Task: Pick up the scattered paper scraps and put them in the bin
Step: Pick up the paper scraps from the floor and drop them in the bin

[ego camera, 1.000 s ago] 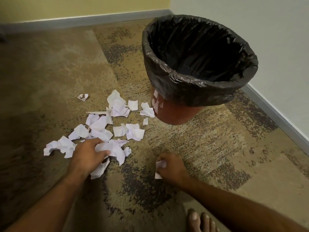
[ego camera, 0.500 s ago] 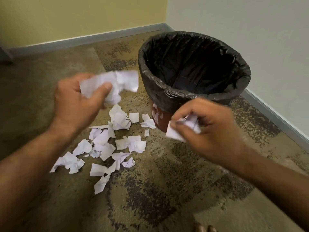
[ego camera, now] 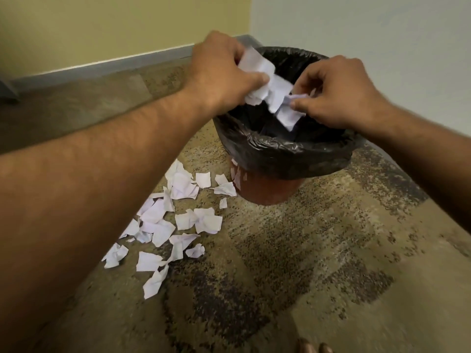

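Note:
A red-brown bin [ego camera: 267,192] lined with a black bag [ego camera: 288,156] stands on the carpet near the room's corner. My left hand [ego camera: 221,72] is over the bin's left rim, closed on a bunch of white paper scraps [ego camera: 265,80]. My right hand [ego camera: 339,93] hovers over the bin's mouth, pinching a smaller pale scrap [ego camera: 289,114]. The two hands are close together, and their scraps touch. Several more white scraps [ego camera: 175,220] lie scattered on the carpet left of the bin, partly hidden by my left forearm.
Patterned brown carpet [ego camera: 305,276] spreads toward me. A yellow wall [ego camera: 102,26] and a grey-white wall [ego camera: 382,29] meet behind the bin, with a grey baseboard [ego camera: 102,66] along the floor. My toes [ego camera: 313,347] show at the bottom edge.
Both hands rose from the floor with scraps and moved up and right, from in front of the bin to over its opening. The view tilted up.

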A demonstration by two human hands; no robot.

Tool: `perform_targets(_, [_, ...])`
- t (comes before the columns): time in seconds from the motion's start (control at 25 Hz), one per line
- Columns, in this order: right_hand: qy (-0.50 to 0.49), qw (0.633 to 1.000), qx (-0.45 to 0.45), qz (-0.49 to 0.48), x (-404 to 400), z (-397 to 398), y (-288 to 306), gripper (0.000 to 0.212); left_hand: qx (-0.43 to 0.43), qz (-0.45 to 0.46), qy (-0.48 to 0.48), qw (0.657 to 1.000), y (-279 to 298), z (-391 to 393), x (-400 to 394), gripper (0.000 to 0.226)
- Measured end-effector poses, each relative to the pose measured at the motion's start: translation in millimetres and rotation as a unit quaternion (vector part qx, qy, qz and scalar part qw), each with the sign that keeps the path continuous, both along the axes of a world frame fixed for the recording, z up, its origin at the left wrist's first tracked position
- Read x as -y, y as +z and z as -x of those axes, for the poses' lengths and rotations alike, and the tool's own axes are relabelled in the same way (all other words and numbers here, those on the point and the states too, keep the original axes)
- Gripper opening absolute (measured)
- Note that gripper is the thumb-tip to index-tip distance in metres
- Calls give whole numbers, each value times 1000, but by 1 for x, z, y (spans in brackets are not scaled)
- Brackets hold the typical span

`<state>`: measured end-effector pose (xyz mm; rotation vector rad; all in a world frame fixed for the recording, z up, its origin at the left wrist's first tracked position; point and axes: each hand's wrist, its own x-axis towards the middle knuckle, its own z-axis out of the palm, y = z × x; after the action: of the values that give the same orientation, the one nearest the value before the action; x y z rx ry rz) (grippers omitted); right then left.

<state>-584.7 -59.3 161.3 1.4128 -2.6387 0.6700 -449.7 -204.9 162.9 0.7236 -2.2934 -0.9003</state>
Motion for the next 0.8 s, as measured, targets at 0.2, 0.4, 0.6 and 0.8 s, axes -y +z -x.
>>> perform_targets(0.2, [9,997,-12,-70,4,2,-5,16,118,52,-92,987,-12,3,-3,47])
perform_targets(0.4, [18,998,-18,-51,8,-8,-3,16,95,104,-165,976,-15,-25,4,57])
perform_targets(0.6, [177,935,-206,229,13,-61,-7,14,-81,72,-6,994,-47,-94,35,19])
perform_targets(0.8, [403,906,-128,26,37,-131,-79,25,98,-16,40,994,-129,-179,41,24])
